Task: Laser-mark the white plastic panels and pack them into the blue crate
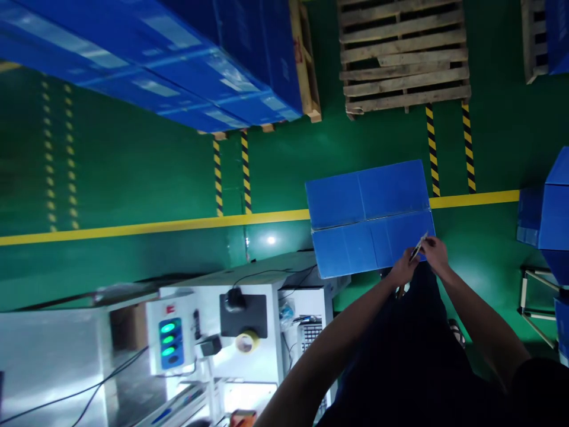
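Both hands meet over the near right corner of a blue carton [364, 201], whose top flaps lie flat with a seam along the middle. My left hand [402, 267] is closed around the lower end of a thin, silver-and-dark object [416, 248]. At its upper end, the fingers of my right hand [434, 252] pinch the same object. It is slim and tilted, too small here to tell its exact kind. The carton stands on the green floor just in front of my legs.
A stack of blue cartons [178, 65] stands on a pallet at upper left. A bare wooden pallet [404, 56] lies beyond. At lower left is a white workbench [267, 362] with a tape roll [246, 341] and keyboard [310, 335]. More blue cartons [553, 213] and a frame [524, 296] are right.
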